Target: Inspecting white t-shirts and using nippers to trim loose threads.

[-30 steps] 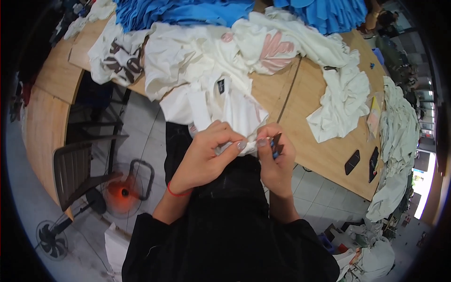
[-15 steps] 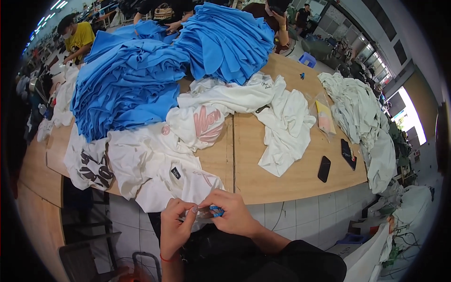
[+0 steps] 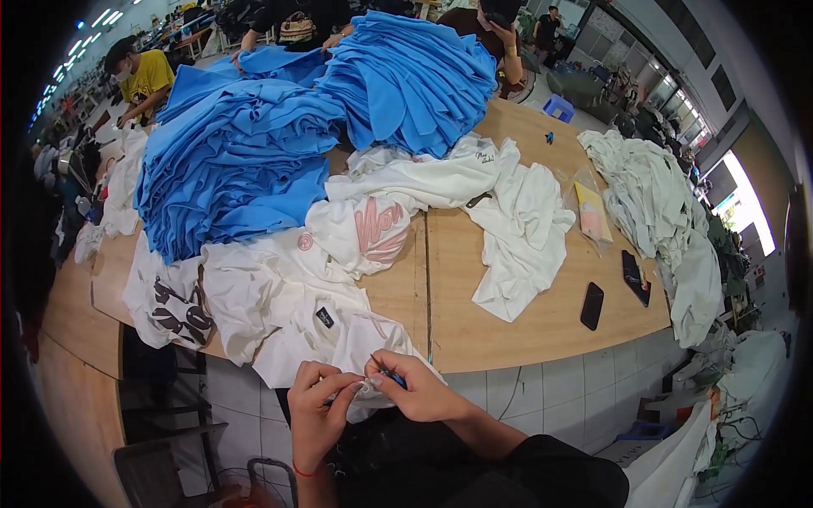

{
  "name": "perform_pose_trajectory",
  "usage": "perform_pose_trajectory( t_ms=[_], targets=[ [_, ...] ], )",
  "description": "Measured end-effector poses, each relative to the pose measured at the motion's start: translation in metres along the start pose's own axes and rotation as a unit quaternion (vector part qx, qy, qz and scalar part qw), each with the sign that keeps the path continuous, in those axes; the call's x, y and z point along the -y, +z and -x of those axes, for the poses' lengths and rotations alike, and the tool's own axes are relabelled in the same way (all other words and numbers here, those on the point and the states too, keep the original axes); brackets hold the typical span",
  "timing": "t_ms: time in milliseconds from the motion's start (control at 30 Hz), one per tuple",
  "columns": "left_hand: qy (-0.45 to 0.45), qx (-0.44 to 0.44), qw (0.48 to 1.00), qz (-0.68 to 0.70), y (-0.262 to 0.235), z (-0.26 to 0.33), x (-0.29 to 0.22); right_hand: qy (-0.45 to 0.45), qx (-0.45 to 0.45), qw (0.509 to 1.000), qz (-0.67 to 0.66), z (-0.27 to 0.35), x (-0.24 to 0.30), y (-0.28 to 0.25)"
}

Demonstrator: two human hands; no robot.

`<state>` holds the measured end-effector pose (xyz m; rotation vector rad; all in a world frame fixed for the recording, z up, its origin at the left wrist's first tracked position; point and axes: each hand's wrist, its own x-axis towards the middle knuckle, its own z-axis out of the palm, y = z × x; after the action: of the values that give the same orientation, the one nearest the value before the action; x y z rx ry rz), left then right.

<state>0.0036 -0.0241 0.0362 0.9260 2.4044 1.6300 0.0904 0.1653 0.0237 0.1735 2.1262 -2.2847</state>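
Note:
My left hand (image 3: 315, 405) pinches the hem of a white garment (image 3: 326, 334) that hangs off the near edge of the wooden table (image 3: 525, 326). My right hand (image 3: 413, 388) is closed on a small blue-handled tool (image 3: 391, 378), its tip at the fabric held between both hands. The two hands touch each other at the cloth, just below the table edge and above my dark-clothed lap.
White printed shirts (image 3: 373, 233) spread over the table; a big heap of blue garments (image 3: 279, 127) lies behind. Two dark phones (image 3: 592, 306) and a plastic bag (image 3: 590, 213) rest at right, beside another white pile (image 3: 669, 212). Other people work at the far side. A chair (image 3: 161, 457) stands lower left.
The view has tilted up from my lap toward the table, so the blue heap and far workers now show. Both hands stay together on the white cloth, working the same spot.

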Motion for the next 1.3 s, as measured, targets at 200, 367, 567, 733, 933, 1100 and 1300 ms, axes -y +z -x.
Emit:
perform_pose_trajectory(
  t_ms=[200, 367, 567, 733, 933, 1100, 1300],
  targets=[
    [-0.018, 0.000, 0.999, 0.034, 0.002, 0.002, 0.001, 0.026, 0.026, 0.997, -0.074, -0.003, -0.002, -0.007],
    [-0.043, 0.004, 0.999, 0.032, 0.006, -0.002, -0.008, 0.003, -0.008, 0.999, -0.050, -0.002, 0.001, 0.001],
    [-0.028, 0.030, 0.999, 0.017, 0.002, 0.000, 0.002, -0.053, -0.002, 0.998, 0.042, 0.004, -0.005, -0.002],
    [-0.003, -0.008, 1.000, -0.024, -0.009, 0.000, 0.012, -0.026, -0.092, 0.976, 0.195, 0.007, -0.026, -0.029],
    [-0.017, -0.001, 0.998, 0.064, 0.019, 0.003, 0.010, -0.089, -0.080, 0.978, 0.170, 0.000, -0.011, -0.015],
    [-0.089, -0.019, 0.986, 0.140, 0.021, 0.023, 0.009, -0.065, -0.082, 0.980, 0.169, 0.004, -0.011, -0.006],
    [-0.050, -0.018, 0.998, 0.047, 0.008, 0.022, 0.017, -0.069, -0.074, 0.979, 0.175, -0.005, -0.011, -0.002]
  ],
)
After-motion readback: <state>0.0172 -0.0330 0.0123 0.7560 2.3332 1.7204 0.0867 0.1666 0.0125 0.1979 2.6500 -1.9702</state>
